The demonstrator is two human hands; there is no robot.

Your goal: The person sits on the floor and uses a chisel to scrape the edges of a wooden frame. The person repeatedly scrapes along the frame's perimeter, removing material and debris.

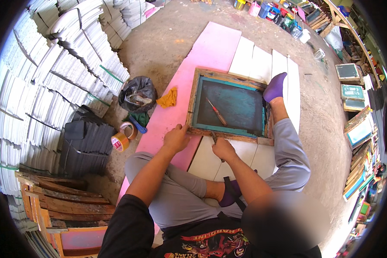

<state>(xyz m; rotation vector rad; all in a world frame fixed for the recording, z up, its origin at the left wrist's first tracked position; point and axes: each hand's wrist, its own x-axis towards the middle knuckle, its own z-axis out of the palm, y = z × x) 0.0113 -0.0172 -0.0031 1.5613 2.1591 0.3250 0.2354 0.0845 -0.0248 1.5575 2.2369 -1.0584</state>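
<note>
Down on the floor here, the person sits with legs spread around a wooden screen frame (232, 105), a rectangle of rough, worn timber with a dark teal mesh stretched tight inside it, lying flat on pink and white boards (210, 47) in the middle of the scene. The left hand (175, 138) presses on the near left corner of the frame, fingers curled over the wood, bracing it rather than lifting. The right hand (223, 149) is clenched around a small dark tool (214, 137) whose tip meets the near rail of the frame; what kind of tool I cannot tell, as the fist hides most of it. A red-handled screwdriver (217, 112) lies loose on the mesh, apart from both hands. A foot in a purple sock (275, 87) rests on the far right corner, pinning that side. By the look of it the frame is stiff and fairly light, but the mesh is the delicate part: taut, thin and likely to tear under a point, so the hold belongs on the timber rails, at the corners. The wood looks splintery and paint-stained. To the left on the concrete sit two rolls of tape (124, 136), a yellow rag (168, 98) and a black bag (137, 92), with stacks of bundled white sheets (56, 64) beyond.
</note>
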